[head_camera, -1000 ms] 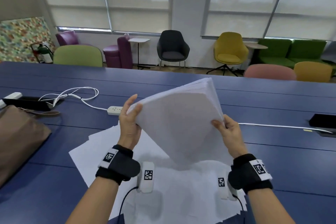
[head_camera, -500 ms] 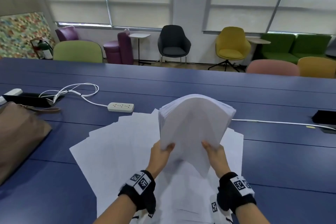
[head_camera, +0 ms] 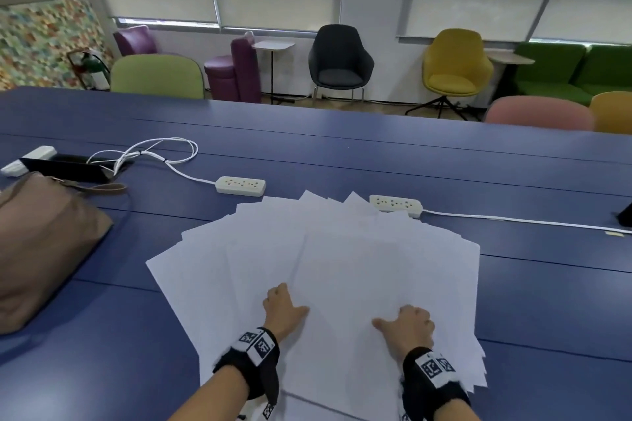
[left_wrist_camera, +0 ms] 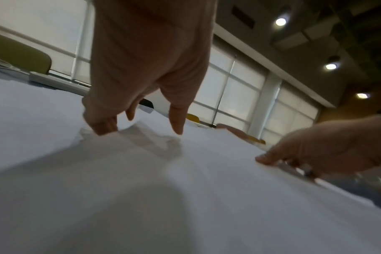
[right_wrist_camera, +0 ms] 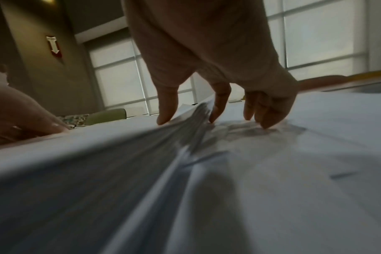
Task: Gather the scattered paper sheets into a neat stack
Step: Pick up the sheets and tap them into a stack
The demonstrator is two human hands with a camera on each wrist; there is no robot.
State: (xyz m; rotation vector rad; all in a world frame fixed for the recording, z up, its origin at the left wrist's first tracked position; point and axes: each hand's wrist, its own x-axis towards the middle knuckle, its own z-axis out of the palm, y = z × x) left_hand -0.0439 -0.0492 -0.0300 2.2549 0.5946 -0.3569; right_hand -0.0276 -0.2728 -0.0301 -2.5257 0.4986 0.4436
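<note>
The gathered stack (head_camera: 355, 284), held upright a moment ago, has been laid onto the fanned sheets (head_camera: 212, 263); left hand (head_camera: 282, 309) and right hand (head_camera: 408, 325) pinch its side edges, so squaring remains.

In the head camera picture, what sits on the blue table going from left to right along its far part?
Brown bag → coiled white cable → left power strip → right power strip → its long white cord.
</note>
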